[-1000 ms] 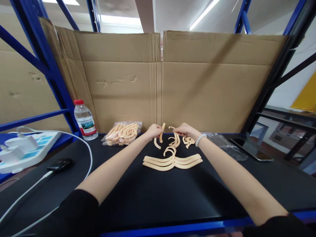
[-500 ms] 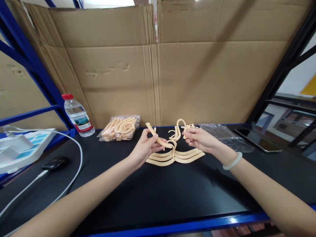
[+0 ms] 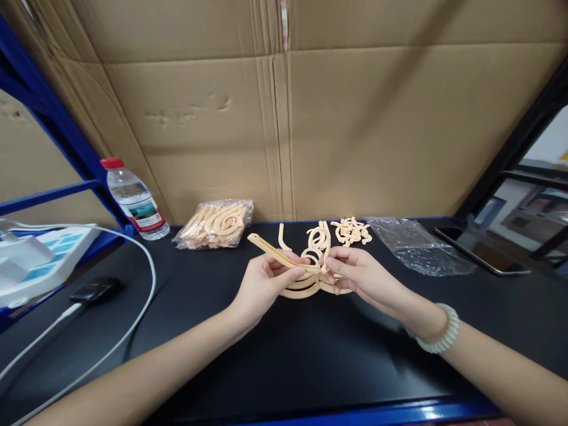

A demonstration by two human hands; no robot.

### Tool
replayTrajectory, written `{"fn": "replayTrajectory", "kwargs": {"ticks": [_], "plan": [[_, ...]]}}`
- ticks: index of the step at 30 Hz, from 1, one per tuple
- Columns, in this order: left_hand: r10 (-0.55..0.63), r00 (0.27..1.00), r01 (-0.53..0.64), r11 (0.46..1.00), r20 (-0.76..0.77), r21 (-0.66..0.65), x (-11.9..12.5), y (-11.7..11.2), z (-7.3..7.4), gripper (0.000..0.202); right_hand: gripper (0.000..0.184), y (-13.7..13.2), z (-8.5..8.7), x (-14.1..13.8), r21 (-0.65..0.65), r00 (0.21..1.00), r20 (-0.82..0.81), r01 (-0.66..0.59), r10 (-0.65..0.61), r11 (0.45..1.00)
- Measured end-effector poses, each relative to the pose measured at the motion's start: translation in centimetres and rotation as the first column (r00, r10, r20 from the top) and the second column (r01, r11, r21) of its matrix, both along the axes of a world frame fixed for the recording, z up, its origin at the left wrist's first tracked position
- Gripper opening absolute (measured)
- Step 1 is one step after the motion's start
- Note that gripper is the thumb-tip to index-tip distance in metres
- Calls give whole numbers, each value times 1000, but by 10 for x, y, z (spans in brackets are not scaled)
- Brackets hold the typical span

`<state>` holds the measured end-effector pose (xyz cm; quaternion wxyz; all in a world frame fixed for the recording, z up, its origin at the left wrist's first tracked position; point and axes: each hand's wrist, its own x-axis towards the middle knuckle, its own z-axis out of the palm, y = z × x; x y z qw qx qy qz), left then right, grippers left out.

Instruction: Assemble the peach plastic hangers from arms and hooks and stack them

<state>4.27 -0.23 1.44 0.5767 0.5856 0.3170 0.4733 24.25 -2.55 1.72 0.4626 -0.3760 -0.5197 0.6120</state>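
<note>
Both hands are now drawn nearer, above the hanger stack point(image 3: 298, 292). Left hand point(image 3: 261, 285) fingers clasp a curved strip point(image 3: 275, 254); right hand point(image 3: 360, 279) fingers pinch a hook piece point(image 3: 326, 251) against the strip's end.

Bright, even light from above; cardboard wall point(image 3: 355, 118) uniformly lit, broad diagonal shadow band across its upper right. Soft shadow under right hand point(image 3: 355, 279) on matte black tabletop point(image 3: 284, 361). Glare on clear plastic bag point(image 3: 417, 245) and blue front rail point(image 3: 421, 408). Wide-angle bending at edges; centre sharp, corners slightly soft
</note>
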Motion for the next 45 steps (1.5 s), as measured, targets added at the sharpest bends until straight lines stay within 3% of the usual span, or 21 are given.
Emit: {"fn": "replayTrajectory", "kwargs": {"ticks": [7,17,27,33,45], "plan": [[-39,998,35,998,58,60,0,-2,0,18,31,-3,1,-1,17,999,29,23,-24,1000],[-50,999,51,987,-11,153,2,-8,1,12,25,-4,-4,-3,42,999,-8,-53,53,998],[-50,997,49,999,54,17,3,-14,5,17,22,-12,0,-8,23,986,-71,-147,149,989],[-61,993,59,998,106,23,4,-17,8,16,17,-16,2,-9,26,969,-174,-176,178,984],[-59,989,63,998,134,-26,4,-24,10,19,21,-17,2,-10,91,968,-163,-176,189,980]]}}
